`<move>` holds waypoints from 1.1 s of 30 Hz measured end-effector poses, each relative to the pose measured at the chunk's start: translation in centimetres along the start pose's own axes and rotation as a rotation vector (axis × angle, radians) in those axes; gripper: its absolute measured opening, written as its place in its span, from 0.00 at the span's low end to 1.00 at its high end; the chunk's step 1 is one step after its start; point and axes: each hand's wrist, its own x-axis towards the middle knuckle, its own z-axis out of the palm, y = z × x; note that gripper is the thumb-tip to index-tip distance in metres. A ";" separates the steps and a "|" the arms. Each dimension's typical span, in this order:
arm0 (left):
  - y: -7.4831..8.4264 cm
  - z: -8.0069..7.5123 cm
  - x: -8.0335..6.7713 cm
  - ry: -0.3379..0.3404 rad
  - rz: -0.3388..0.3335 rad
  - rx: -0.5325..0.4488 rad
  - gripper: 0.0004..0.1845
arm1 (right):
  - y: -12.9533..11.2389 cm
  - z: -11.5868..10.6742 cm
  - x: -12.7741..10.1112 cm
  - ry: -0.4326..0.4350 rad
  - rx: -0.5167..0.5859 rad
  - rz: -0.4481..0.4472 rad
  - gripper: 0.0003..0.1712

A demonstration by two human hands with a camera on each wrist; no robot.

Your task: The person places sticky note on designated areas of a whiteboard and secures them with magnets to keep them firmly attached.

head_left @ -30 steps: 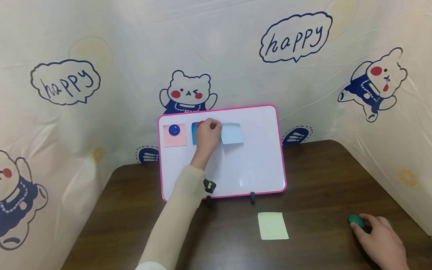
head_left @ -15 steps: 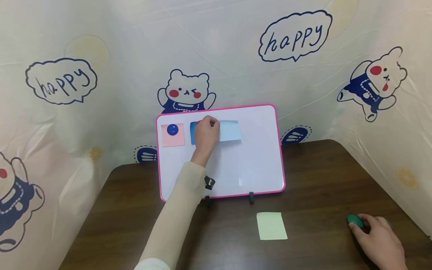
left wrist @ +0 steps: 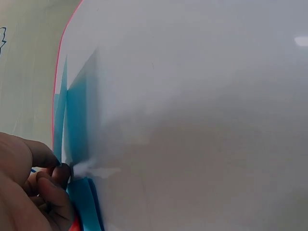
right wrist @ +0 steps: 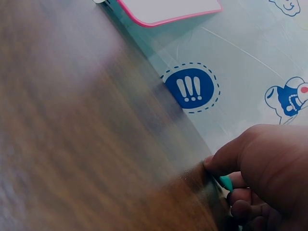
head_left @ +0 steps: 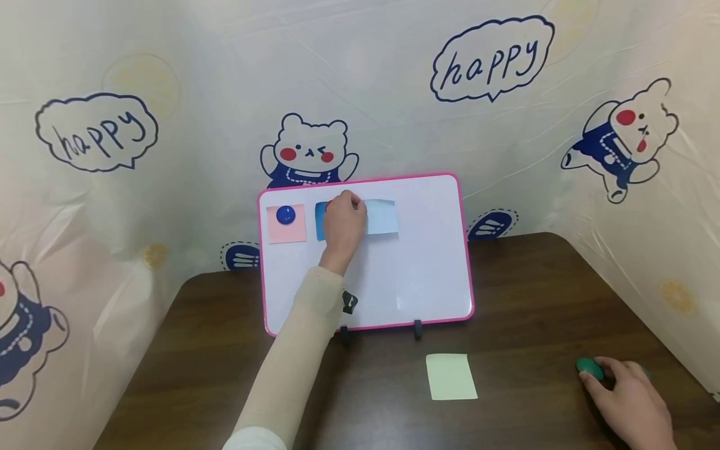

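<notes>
My left hand (head_left: 344,225) pinches the left edge of a light blue sticky note (head_left: 382,217) against the upper part of a whiteboard (head_left: 416,269). In the left wrist view the light blue note (left wrist: 60,115) stands edge-on between thumb and finger, tilted off the board. Partly hidden behind this hand are a darker blue sticky note (head_left: 320,220) and a red magnet (left wrist: 75,224). Left of them, a round blue magnet (head_left: 285,215) sits on a pink sticky note (head_left: 287,234). My right hand (head_left: 632,397) holds a round green magnet (head_left: 589,368) at the table's right side.
A pale green sticky note (head_left: 451,377) lies on the brown table (head_left: 517,312) in front of the board. Small black feet (head_left: 418,329) support the pink-framed board. Behind the table hangs a printed curtain (head_left: 382,94).
My left hand and the light blue note have moved slightly up on the board. The right hand keeps its hold on the green magnet. The head view has shifted a little.
</notes>
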 end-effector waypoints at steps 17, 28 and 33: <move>-0.2 -0.2 0.1 -0.026 -0.010 0.056 0.10 | -0.3 -0.2 0.2 -0.041 -0.016 -0.010 0.45; -0.2 0.1 0.3 -0.017 0.028 0.114 0.11 | -0.5 -0.4 0.1 -0.042 -0.028 -0.025 0.44; -0.1 0.1 0.3 -0.023 0.016 0.088 0.11 | -1.0 -0.3 0.1 -0.006 -0.010 -0.096 0.42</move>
